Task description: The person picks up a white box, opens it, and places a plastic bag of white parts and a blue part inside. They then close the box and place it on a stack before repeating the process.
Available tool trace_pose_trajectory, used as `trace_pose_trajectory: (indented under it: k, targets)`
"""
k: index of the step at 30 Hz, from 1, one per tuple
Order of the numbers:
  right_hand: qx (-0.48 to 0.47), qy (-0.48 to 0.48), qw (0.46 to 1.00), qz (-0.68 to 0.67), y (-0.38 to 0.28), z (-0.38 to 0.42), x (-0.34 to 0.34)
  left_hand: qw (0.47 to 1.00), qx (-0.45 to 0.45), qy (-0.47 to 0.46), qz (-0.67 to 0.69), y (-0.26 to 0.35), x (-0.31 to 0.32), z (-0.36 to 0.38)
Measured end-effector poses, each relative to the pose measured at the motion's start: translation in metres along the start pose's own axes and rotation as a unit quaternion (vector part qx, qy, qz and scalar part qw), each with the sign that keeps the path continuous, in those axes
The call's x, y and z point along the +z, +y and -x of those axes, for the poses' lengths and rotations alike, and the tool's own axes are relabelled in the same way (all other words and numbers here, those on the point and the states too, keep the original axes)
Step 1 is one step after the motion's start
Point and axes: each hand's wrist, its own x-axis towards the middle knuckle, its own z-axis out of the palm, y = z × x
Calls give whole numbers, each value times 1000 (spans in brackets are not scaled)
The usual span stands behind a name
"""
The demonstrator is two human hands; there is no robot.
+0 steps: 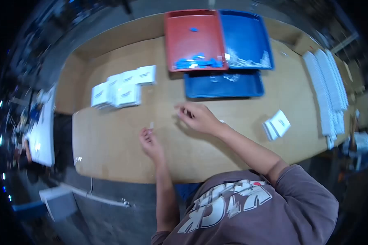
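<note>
Over the front middle of the table, my left hand (pixel 151 143) is closed in a pinch. A small pale, thin piece (pixel 151 125) sticks up from its fingertips; its kind is too small to tell. My right hand (pixel 197 117) hovers a little farther back and to the right, just in front of the lower blue tray (pixel 225 94). Its fingers are curled together, and whatever they may hold is hidden. To the left of both hands stand several stacks of small white printed boxes (pixel 127 94). A few more white boxes (pixel 279 123) lie right of my right forearm.
A red tray (pixel 194 45) with blue pieces and a blue tray (pixel 245 41) with clear-looking small packets stand at the back. Long rows of stacked white pieces (pixel 325 90) line the right edge. A cardboard wall (pixel 122 36) borders the table's (pixel 110 143) back.
</note>
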Motion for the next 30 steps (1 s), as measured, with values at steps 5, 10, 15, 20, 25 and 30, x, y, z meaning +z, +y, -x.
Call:
trace_pose_trajectory:
  k: [5, 10, 15, 20, 25, 30]
  targets:
    - [59, 136, 972, 182, 10, 137, -159, 999, 1, -38, 33, 2, 1, 3]
    - [210, 142, 881, 399, 8, 201, -254, 998, -8, -37, 58, 16, -1, 2]
    - [263, 131, 897, 329, 15, 215, -259, 996, 11, -76, 52, 71, 25, 38]
    - [187, 118, 971, 91, -13, 183, -219, 901, 53, -407, 140, 131, 70, 116]
    - [144, 108, 974, -140, -13, 178, -137, 817, 49, -536, 208, 175, 102, 175]
    - [41, 36, 996, 72, -19, 167, -137, 769, -201, -548, 260, 132, 105, 174]
